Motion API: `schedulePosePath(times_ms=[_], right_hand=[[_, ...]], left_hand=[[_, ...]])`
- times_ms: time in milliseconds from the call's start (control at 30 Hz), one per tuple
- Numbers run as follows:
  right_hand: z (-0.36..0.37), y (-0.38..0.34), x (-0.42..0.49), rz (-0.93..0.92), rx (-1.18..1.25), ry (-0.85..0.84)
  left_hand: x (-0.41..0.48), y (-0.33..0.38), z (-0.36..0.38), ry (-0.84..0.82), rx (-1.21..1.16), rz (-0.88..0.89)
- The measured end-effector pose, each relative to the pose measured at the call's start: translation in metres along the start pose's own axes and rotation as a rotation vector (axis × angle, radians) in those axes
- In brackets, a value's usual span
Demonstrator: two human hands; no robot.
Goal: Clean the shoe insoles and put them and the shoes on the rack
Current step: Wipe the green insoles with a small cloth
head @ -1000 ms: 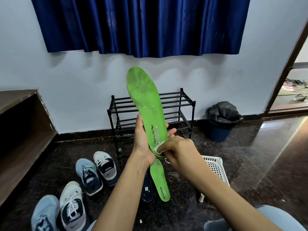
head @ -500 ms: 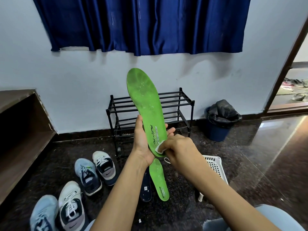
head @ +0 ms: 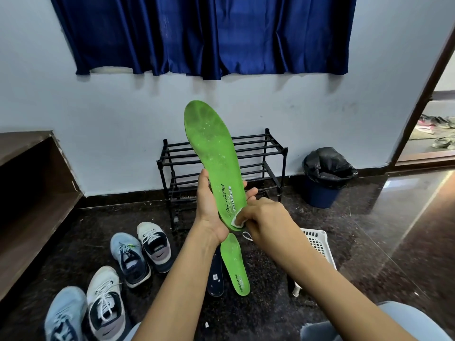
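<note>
Left hand (head: 210, 207) grips the green insole (head: 213, 153) near its heel, upright, printed face toward the person, presumably to brace it for wiping. Right hand (head: 264, 217) pinches a white wipe (head: 237, 221) against the heel. Rack (head: 266, 148) stands beyond both hands.

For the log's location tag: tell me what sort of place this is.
Probably a room in a home: a black shoe rack against the wall, sneakers on the polished dark floor, a blue curtain above.
</note>
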State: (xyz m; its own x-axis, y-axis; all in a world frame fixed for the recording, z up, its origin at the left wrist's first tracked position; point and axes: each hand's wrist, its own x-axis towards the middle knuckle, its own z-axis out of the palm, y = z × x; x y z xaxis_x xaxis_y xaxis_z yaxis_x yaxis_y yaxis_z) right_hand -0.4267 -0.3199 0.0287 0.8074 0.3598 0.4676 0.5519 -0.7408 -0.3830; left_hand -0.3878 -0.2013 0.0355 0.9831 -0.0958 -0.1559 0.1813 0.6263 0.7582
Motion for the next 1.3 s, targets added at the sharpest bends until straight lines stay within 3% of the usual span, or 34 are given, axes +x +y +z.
schedulePosePath(times_ms=[167, 500, 667, 867, 1033, 1300], right_hand=[[0.001, -0.001, 0.000, -0.038, -0.099, 0.077], [0.002, -0.011, -0.006, 0.033, -0.001, -0.059], [0.005, -0.013, -0.007, 0.056, 0.227, 0.077], [0.011, -0.008, -0.002, 0.043, 0.188, 0.211], [0.009, -0.003, 0.003, 0.007, 0.162, 0.249], [0.016, -0.008, 0.003, -0.022, 0.225, 0.237]], left_hand=[[0.000, -0.003, 0.002, -0.021, 0.027, -0.018], [0.001, 0.003, -0.003, -0.045, -0.054, -0.056], [0.003, 0.000, -0.006, -0.046, -0.068, -0.007], [0.001, -0.011, 0.003, -0.078, -0.068, -0.032], [-0.002, -0.016, 0.009, -0.103, -0.040, -0.085], [0.002, -0.005, 0.001, -0.070, -0.119, -0.018]])
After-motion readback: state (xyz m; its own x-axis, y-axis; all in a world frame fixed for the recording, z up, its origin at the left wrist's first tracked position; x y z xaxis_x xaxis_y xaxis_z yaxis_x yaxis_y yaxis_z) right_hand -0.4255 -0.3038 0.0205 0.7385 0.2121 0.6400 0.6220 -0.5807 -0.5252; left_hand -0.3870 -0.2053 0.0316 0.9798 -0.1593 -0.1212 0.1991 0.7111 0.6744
